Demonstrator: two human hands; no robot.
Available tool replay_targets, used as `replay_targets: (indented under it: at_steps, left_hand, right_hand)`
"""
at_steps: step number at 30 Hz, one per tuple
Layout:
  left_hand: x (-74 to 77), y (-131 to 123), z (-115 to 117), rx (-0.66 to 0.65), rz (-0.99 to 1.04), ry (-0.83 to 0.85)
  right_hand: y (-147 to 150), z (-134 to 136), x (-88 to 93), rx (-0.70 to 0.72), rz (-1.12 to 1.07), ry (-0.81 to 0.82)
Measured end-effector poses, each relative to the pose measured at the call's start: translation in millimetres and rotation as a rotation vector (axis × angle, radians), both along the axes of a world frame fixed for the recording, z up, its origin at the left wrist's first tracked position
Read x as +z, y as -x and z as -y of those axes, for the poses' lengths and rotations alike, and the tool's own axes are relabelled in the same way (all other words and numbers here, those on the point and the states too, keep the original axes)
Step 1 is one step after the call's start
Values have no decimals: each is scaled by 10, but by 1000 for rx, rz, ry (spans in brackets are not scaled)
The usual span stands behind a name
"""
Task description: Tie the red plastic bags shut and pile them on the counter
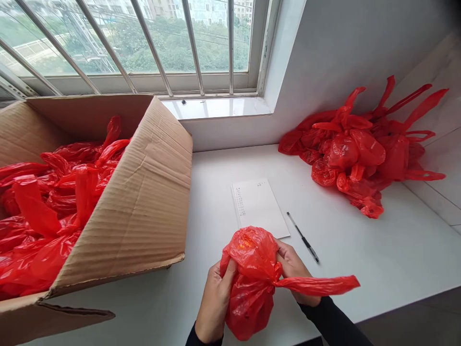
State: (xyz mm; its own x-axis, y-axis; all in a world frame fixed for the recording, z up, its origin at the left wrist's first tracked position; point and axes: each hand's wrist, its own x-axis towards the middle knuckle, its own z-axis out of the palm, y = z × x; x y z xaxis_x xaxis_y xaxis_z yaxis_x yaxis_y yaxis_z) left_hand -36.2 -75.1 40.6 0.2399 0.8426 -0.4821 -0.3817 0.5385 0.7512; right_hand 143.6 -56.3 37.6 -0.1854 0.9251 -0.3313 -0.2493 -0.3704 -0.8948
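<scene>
A knotted red plastic bag point(250, 288) is held up above the front of the white table, between both hands. My left hand point(218, 295) grips its left side, thumb pressed on the plastic. On the other side my right hand point(293, 266) is closed on the bag near its knot, with the fingers partly hidden behind it. One long twisted handle of the bag sticks out to the right across my right wrist. What lies inside the bag cannot be made out. Just beyond it is a white notebook point(257, 204) with small handwriting, partly covered by the bag.
A black pen point(303, 238) lies right of the notebook. On the left stands an open cardboard box point(140, 192) full of red bags point(65, 192). More tied red bags point(360, 149) are heaped against the wall at back right. A barred window point(144, 48) is behind the table point(212, 192).
</scene>
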Motion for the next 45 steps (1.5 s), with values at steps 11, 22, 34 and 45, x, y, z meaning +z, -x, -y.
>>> replay_targets:
  at_steps: [11,22,34,45]
  left_hand:
    - [-72,-24,15,6,-24,-77]
    - [13,-16,21,291,87,103]
    - [-99,-44,47,63,249,230]
    - [-106,-14,24,94,66,102]
  right_hand:
    - [-66,-21,126,-35,-186,86]
    - [-64,19,-29,229,-70,57]
    - [-23,31,-30,59,-214,172]
    - [-59,45,-52,81,-248,143]
